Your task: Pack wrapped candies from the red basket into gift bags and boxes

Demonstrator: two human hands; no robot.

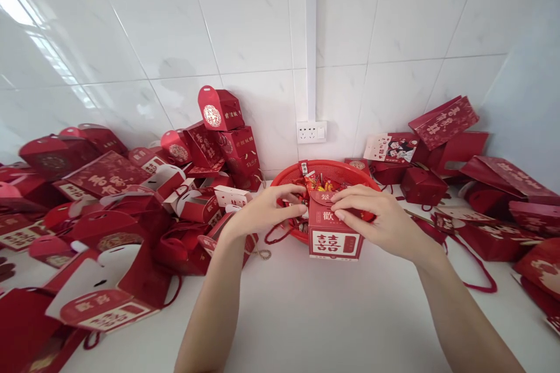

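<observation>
A red gift box with a white label stands at the front of a red plastic basket. My right hand rests its fingers on the box's top flap, thumb and fingertips close together at the flap's right side. Just left of the box, my left hand is curved over the basket's left side, its thumb and fingers apart, with nothing seen between them. Wrapped candies in red and gold lie in the basket behind the box, partly hidden by it and my hands. A dark red cord hangs at the basket's front left.
Many red gift boxes crowd the left of the white table, some open, some stacked. More boxes and loose cords lie at the right. A tiled wall with a socket stands behind the basket.
</observation>
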